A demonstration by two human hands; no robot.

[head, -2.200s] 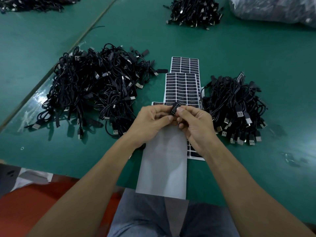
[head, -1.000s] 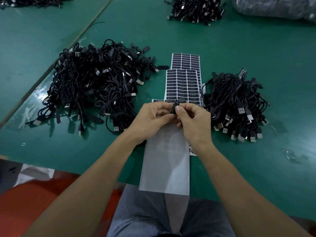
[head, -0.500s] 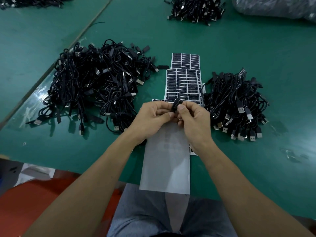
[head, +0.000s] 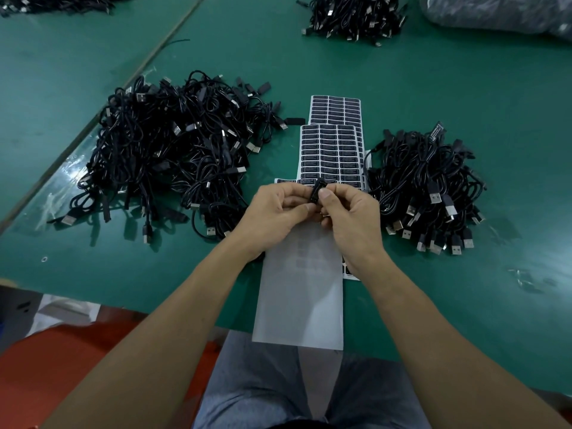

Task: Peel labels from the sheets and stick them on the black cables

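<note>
My left hand [head: 278, 209] and my right hand [head: 349, 218] meet above the table's near middle and pinch a small black label [head: 318, 191] folded around a cable; the cable itself is mostly hidden by my fingers. Beyond my hands lie sheets of black labels [head: 331, 150], a second sheet [head: 335, 108] sticking out behind. A blank white backing sheet [head: 300, 298] lies under my wrists and overhangs the table's edge. A large heap of black cables [head: 173, 153] lies at the left, a smaller heap [head: 427, 184] at the right.
The green table [head: 464, 88] holds another cable pile [head: 356, 17] at the far middle, one more [head: 55, 1] at the far left, and a grey plastic bag [head: 501, 13] at the far right. A seam [head: 102, 119] crosses the table diagonally. A red seat [head: 62, 366] is below left.
My hands stay in the same spot, fingers working the label. It stood flat and tilted 2.2 s ago and now appears folded narrower between my fingertips.
</note>
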